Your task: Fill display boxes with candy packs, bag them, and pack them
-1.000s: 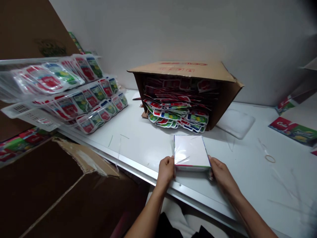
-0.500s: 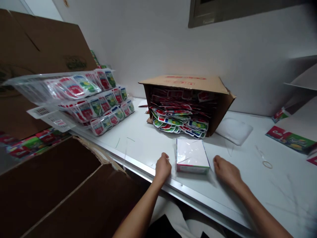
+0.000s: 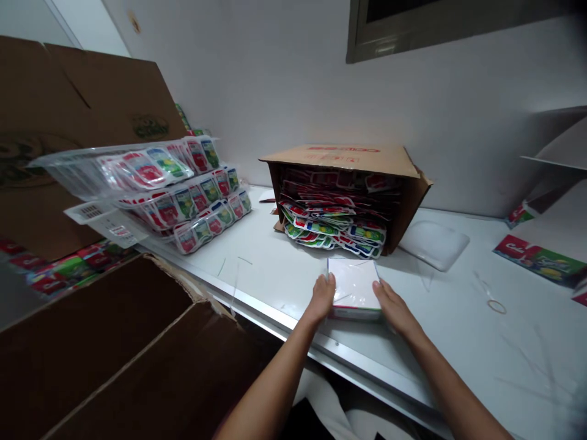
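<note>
A small carton [image 3: 354, 282] in clear plastic film lies on the white table, its white face up and a red and green side toward me. My left hand [image 3: 322, 297] presses against its left side, thumb at the top edge. On the opposite side my right hand [image 3: 395, 305] grips the carton, thumb over the upper right edge. Fingers under and behind the sides are hidden. Just beyond stands a brown cardboard box [image 3: 339, 157] on its side, its open mouth facing me, stuffed with red and green sachets [image 3: 328, 223].
Clear trays of sachets [image 3: 202, 189] are stacked at the left, beside a large open carton [image 3: 137, 342] below the table edge. A clear plastic sheet [image 3: 435, 244], a rubber band [image 3: 496, 307] and a printed display box [image 3: 536, 256] lie to the right.
Both hands have moved inward from beside the carton and closed on its two sides. The carton has stayed in about the same place.
</note>
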Demonstrator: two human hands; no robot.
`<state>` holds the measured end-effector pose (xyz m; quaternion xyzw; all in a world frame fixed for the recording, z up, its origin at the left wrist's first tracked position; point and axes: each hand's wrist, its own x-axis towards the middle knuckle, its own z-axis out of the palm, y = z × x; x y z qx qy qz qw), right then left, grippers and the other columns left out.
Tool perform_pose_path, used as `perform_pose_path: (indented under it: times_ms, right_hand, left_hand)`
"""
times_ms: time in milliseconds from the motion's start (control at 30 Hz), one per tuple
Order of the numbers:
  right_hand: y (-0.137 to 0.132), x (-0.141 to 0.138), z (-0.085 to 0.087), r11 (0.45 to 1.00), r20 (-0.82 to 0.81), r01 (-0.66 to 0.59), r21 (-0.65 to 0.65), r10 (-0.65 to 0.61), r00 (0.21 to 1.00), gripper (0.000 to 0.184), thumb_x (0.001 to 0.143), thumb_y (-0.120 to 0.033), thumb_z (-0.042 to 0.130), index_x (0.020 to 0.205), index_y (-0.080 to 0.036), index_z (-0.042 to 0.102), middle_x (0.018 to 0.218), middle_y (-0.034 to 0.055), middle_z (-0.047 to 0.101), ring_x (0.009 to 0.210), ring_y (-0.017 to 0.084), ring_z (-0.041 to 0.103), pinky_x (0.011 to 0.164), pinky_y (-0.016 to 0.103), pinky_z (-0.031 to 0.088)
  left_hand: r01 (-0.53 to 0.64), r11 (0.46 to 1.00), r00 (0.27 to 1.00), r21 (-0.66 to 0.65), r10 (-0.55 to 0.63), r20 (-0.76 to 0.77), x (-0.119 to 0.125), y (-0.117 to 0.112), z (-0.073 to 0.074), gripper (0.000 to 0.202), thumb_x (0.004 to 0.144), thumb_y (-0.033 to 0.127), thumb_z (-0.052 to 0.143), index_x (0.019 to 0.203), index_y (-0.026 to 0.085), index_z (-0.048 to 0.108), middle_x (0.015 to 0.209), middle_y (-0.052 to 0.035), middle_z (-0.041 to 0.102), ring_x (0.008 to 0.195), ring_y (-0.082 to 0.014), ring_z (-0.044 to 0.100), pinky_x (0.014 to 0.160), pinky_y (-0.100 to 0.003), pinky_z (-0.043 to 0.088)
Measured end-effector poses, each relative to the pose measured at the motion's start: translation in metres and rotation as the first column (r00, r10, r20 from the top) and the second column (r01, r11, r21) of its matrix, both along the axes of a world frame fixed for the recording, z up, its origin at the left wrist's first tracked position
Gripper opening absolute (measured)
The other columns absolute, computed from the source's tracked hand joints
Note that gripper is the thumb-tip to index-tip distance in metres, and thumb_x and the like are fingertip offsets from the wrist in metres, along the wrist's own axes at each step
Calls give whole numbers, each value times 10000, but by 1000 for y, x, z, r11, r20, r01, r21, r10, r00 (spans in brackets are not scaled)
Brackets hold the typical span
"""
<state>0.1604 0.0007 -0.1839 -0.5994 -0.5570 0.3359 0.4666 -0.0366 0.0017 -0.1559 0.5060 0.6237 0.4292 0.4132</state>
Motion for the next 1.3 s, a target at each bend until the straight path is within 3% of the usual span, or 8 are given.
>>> perform_pose_path:
  times_ms: [200,433,567,700,933,1033,1133,1300]
  right_hand:
    - [-27,-3,2,994,-436,-28,-106,-21,900,460,869,-547,503,1028,-162,699,947,76,758,970,276,698,804,406,592]
    - [-70,-45,27,893,-800,-383,-237,44,599,367,810,-509,597,801,-163,720,613,52,717,651,279,720,625,402,602]
    - [-88,-73,56,861,-756,-485,-152,215,618,406,828,-561,547,774,-195,716,576,38,698,518,246,673,531,382,581]
    - [-98,-105,94,865,-563,-501,20,424,710,431,886,-578,450,913,-241,717,635,17,701,525,217,641,494,335,549]
    - [-76,-206,157,675,-188,-704,219,737,649,426,934,-514,409,1136,-239,664,1047,80,700,928,258,649,777,335,539]
    - [-61,-255,165,538,-133,-802,261,842,522,475,949,-553,355,1165,-242,642,1039,90,700,904,257,659,762,356,534]
    - [-43,-292,152,562,115,-779,278,785,608,534,887,-616,451,1254,-250,580,1154,111,660,1002,297,629,851,428,496]
    - [-14,-324,106,505,381,-863,34,791,478,803,743,-740,539,1385,-259,491,1334,147,576,1182,396,545,976,545,420]
  left_hand:
    - [-60,992,943,111,20,331,10,-39,32,556,839,580,568,1250,206,549,1366,-162,552,1224,-289,570,1001,-426,487]
    - [215,977,578,6,-133,805,-15,-96,78,681,671,615,736,1139,135,617,1054,-190,706,1023,-359,677,905,-472,532]
    - [205,977,647,64,-184,740,-43,-134,89,798,523,645,812,1156,192,634,1086,-170,706,1100,-399,632,921,-500,514]
    - [-103,980,716,173,-48,697,-59,-162,113,782,556,667,774,1159,188,642,1045,-175,720,1083,-418,636,884,-525,528]
    - [-576,791,728,207,380,571,-142,-205,184,513,739,591,649,998,151,689,857,-134,745,1019,-404,670,820,-523,560]
    - [-746,574,666,339,614,425,-197,-227,216,410,771,523,649,972,168,692,850,-106,739,1021,-390,672,779,-501,574]
    - [-745,404,571,531,798,195,-258,-243,245,414,763,461,675,1054,167,670,998,-103,711,1127,-392,617,863,-520,531]
    - [-541,746,670,388,662,-336,-360,-269,243,756,611,447,792,1264,137,572,1238,-138,591,1275,-402,476,1055,-594,316]
